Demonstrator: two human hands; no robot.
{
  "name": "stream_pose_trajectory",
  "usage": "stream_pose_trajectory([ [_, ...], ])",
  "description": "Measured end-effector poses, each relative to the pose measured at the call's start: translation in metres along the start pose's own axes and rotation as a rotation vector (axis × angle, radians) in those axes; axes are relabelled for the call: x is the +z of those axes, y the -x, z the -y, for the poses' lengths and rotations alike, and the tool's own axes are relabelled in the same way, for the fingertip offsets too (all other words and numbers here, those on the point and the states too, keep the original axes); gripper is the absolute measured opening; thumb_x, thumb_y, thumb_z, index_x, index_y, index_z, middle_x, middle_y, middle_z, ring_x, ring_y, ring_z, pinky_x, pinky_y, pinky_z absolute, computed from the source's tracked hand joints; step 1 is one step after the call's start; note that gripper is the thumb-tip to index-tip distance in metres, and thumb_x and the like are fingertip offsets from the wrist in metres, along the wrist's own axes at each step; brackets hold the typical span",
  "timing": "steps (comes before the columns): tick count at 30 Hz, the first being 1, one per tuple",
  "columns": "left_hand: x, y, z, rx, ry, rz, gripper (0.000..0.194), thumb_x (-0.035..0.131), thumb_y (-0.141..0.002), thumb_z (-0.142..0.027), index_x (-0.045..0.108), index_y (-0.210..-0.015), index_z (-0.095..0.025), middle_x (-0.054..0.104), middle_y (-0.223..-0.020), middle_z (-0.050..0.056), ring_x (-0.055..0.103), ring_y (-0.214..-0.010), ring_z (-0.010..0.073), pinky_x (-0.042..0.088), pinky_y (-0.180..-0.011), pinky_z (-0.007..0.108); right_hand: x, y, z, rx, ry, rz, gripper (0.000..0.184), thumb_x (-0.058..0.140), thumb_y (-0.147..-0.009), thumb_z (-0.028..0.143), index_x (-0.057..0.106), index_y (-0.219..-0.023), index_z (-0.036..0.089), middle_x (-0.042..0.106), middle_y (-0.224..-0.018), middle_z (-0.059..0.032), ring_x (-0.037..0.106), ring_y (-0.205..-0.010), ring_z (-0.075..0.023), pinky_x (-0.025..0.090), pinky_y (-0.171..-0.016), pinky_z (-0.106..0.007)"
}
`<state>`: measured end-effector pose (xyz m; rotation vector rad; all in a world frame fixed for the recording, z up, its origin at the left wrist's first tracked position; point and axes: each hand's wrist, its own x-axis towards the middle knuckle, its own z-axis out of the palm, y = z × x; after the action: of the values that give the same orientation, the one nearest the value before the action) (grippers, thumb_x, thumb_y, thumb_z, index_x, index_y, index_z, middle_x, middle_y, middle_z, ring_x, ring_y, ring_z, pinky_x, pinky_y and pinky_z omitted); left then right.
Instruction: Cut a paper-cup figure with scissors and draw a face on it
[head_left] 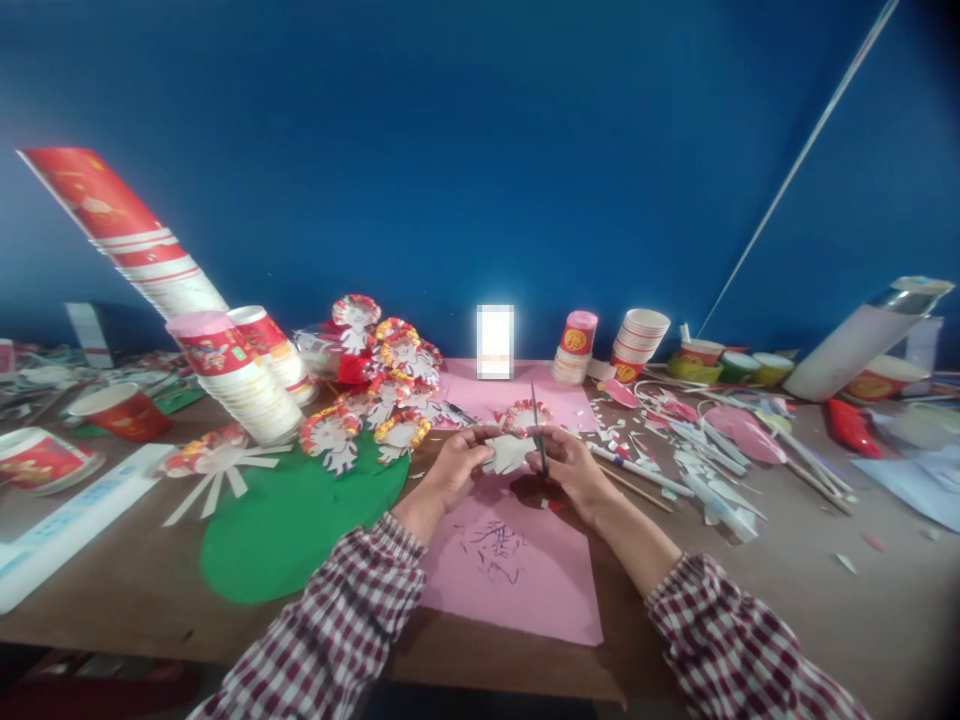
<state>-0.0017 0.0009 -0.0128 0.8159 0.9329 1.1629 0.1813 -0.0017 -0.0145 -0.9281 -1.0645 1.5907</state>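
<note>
Over the pink sheet (517, 590), my left hand (459, 462) pinches a paper-cup cutout (508, 455) with a white body and a red-and-yellow curled rim. My right hand (574, 465) is closed around dark-handled scissors (541, 452), whose thin blades point up and away beside the cutout's right edge. I cannot tell whether the blades touch the paper. Dark scribbled marks cover the middle of the pink sheet. To the left, similar finished-looking cutouts (330, 437) lie piled, some overlapping a green round sheet (292, 540).
Stacked paper cups (232, 375) lean at the left, with a white strip (82, 525) in front. More cup stacks (637, 345) stand at the back right. Paper scraps (705, 455), sticks (637, 487), a white bottle (862, 325) and a red object (851, 428) lie rightward. A blue wall (420, 170) rises behind.
</note>
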Motion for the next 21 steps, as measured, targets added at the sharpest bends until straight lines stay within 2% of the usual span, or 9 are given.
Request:
stream_pose_trajectory([
  [3,0.001,0.0,-0.001,-0.013,0.027,0.001,0.036,0.07,-0.056,-0.012,0.065,-0.092,-0.013,0.066,-0.073,0.003,0.06,-0.062,0.0131,0.045,-0.061,0.025,0.002,0.002,0.0,0.003,-0.002,-0.026,0.053,0.082,-0.055,0.022,0.06,-0.104,0.019,0.064,-0.072,0.002,0.053,-0.056,-0.0089,0.04,-0.049,-0.019],
  [9,-0.003,-0.003,0.005,-0.004,0.049,0.061,0.021,0.076,-0.058,-0.017,0.063,-0.073,-0.012,0.062,-0.065,0.001,0.058,-0.059,0.0111,0.044,-0.059,0.023,0.001,0.0,-0.001,-0.018,0.014,-0.062,0.054,0.083,-0.055,0.026,0.061,-0.104,0.019,0.063,-0.071,0.0028,0.051,-0.054,-0.0078,0.033,-0.044,-0.017],
  [13,-0.007,-0.002,0.002,-0.011,0.136,0.087,0.024,0.075,-0.063,-0.02,0.061,-0.081,-0.015,0.066,-0.074,0.003,0.063,-0.068,0.0157,0.049,-0.064,0.028,0.002,-0.001,-0.003,-0.003,0.041,-0.024,0.053,0.083,-0.057,0.031,0.061,-0.103,0.018,0.065,-0.074,0.0007,0.05,-0.053,-0.0079,0.033,-0.044,-0.018],
  [16,-0.009,-0.002,-0.004,0.002,0.146,0.021,0.029,0.075,-0.063,-0.022,0.06,-0.088,-0.018,0.066,-0.076,0.002,0.063,-0.065,0.0163,0.049,-0.057,0.028,0.003,0.0,0.0,-0.041,0.047,-0.05,0.055,0.084,-0.057,0.034,0.059,-0.104,0.019,0.064,-0.077,0.0004,0.055,-0.061,-0.0109,0.041,-0.05,-0.021],
  [19,-0.008,-0.001,-0.007,0.027,0.066,-0.031,0.031,0.073,-0.062,-0.022,0.061,-0.09,-0.017,0.064,-0.071,0.0,0.06,-0.06,0.0137,0.046,-0.053,0.024,0.004,0.003,0.003,-0.109,0.07,-0.102,0.058,0.082,-0.059,0.036,0.057,-0.108,0.019,0.06,-0.071,0.0027,0.054,-0.06,-0.012,0.043,-0.05,-0.022],
  [21,-0.006,0.001,-0.007,0.035,-0.036,-0.002,0.033,0.072,-0.062,-0.021,0.063,-0.093,-0.015,0.063,-0.069,0.0,0.058,-0.057,0.0119,0.045,-0.054,0.023,0.004,0.004,0.004,-0.119,0.079,-0.102,0.056,0.08,-0.061,0.036,0.056,-0.108,0.019,0.059,-0.07,0.0027,0.054,-0.058,-0.0121,0.043,-0.049,-0.022],
])
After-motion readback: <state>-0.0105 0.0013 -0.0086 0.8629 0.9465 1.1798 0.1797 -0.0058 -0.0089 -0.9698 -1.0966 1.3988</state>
